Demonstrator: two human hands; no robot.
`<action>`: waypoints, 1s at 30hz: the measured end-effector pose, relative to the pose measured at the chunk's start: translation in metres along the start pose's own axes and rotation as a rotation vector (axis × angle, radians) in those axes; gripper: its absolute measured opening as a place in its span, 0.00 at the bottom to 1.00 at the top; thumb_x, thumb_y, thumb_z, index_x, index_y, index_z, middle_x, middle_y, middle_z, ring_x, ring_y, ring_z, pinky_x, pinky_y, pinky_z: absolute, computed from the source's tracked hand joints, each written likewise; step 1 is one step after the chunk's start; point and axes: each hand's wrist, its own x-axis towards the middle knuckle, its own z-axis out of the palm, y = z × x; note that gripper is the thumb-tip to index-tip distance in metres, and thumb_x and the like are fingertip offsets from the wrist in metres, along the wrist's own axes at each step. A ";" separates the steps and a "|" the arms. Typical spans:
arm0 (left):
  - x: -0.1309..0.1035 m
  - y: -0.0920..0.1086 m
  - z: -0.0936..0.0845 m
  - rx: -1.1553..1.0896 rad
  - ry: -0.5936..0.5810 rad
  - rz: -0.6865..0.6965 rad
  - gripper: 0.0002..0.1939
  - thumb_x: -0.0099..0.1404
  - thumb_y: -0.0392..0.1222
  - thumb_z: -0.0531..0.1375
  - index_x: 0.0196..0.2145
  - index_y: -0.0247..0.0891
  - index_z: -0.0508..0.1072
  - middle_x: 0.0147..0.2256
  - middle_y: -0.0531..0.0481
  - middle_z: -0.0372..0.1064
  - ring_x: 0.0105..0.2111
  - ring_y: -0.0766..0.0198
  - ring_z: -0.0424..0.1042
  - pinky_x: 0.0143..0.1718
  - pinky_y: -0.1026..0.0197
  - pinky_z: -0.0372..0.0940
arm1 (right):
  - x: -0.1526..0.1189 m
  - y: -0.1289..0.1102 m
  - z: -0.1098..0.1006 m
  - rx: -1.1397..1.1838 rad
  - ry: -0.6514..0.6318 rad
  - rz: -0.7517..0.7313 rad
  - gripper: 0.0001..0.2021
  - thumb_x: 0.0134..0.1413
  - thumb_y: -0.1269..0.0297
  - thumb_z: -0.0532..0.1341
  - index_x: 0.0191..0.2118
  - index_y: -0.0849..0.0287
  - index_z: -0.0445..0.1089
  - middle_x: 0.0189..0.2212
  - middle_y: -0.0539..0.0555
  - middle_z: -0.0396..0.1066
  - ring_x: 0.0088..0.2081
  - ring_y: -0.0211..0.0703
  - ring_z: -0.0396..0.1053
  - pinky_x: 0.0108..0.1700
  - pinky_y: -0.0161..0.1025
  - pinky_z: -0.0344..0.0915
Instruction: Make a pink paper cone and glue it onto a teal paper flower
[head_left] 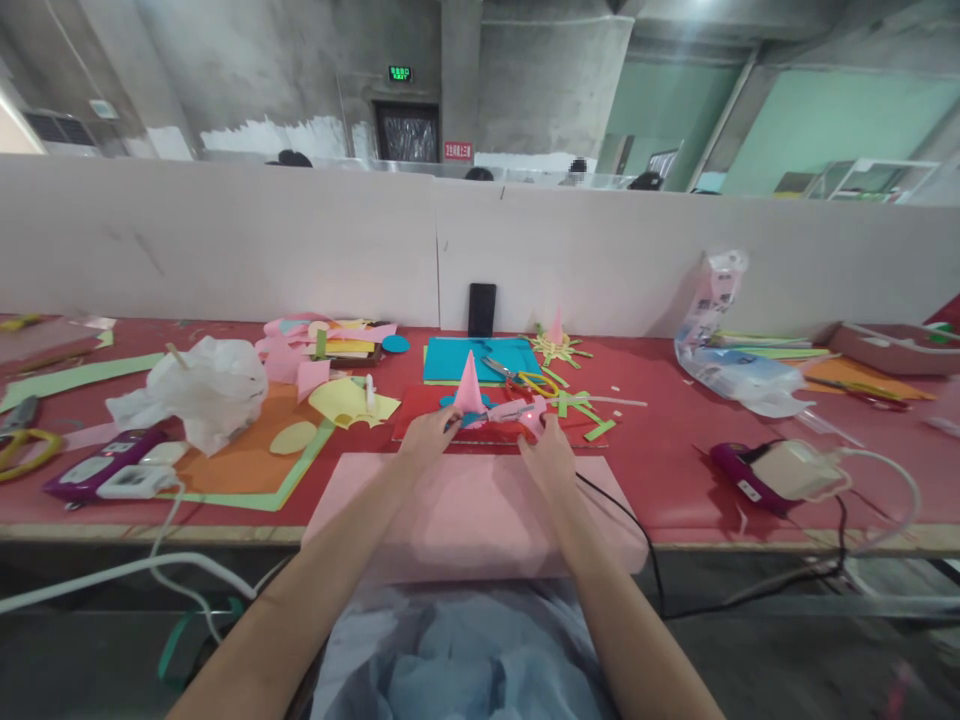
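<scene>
My right hand [549,448] is closed around a pink glue gun [525,412], whose nozzle points left at the foot of a pink paper cone [469,388]. The cone stands upright on a blue paper shape [480,418]. My left hand [431,437] is closed at the left edge of that blue shape, with its fingertips pinching it. Both hands are over a red sheet [420,402]. Behind them, scissors [519,384] with red and yellow handles lie partly on blue paper [448,363].
A pink box-like block [480,500] lies at the front edge. Left are crumpled white plastic [214,390], coloured papers and a purple power strip [105,468]. Right are green paper strips [576,403], a plastic bag [742,375] and another purple strip [750,480]. A black cord [626,510] trails right.
</scene>
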 end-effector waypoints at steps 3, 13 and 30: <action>0.000 0.000 0.000 -0.015 0.007 0.004 0.12 0.63 0.43 0.51 0.42 0.44 0.69 0.40 0.53 0.73 0.40 0.63 0.71 0.41 0.64 0.62 | -0.002 -0.001 0.002 -0.057 0.038 -0.068 0.17 0.48 0.63 0.56 0.46 0.58 0.57 0.44 0.57 0.66 0.47 0.47 0.63 0.40 0.37 0.60; 0.002 -0.003 0.003 0.007 0.014 0.034 0.11 0.63 0.42 0.51 0.42 0.43 0.69 0.39 0.53 0.73 0.40 0.64 0.71 0.40 0.65 0.62 | -0.003 -0.006 0.012 -0.169 0.060 -0.156 0.13 0.50 0.65 0.56 0.43 0.57 0.57 0.42 0.55 0.66 0.46 0.45 0.63 0.37 0.37 0.59; 0.000 0.004 -0.002 0.031 -0.021 -0.017 0.12 0.63 0.42 0.51 0.43 0.44 0.68 0.41 0.53 0.72 0.41 0.63 0.70 0.41 0.65 0.62 | -0.004 -0.010 0.015 -0.190 0.022 -0.204 0.13 0.51 0.66 0.55 0.44 0.58 0.56 0.41 0.56 0.65 0.46 0.45 0.62 0.38 0.36 0.59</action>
